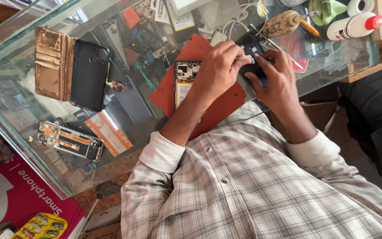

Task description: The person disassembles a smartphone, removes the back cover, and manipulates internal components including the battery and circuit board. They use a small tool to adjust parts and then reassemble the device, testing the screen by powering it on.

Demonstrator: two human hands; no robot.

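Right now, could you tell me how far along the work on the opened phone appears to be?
Done: the opened phone lies on the red mat, back removed, battery and board exposed. In hand: the left hand and right hand work a small tool on a black part. Left: the phone remains open; another stripped phone lies aside.

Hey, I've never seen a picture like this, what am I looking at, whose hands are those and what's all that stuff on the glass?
This is one picture from a camera worn on a person's head, looking down at their own two bare hands. They work over a glass table. The left hand pinches a small pale tool or part; exactly what it is cannot be told. The right hand steadies a dark phone back piece. Beneath them lies a red mat with an opened phone, its battery and circuit board showing. To the left lie a worn brown wallet case with a black phone and another stripped phone frame. Glue bottles stand at the top right.
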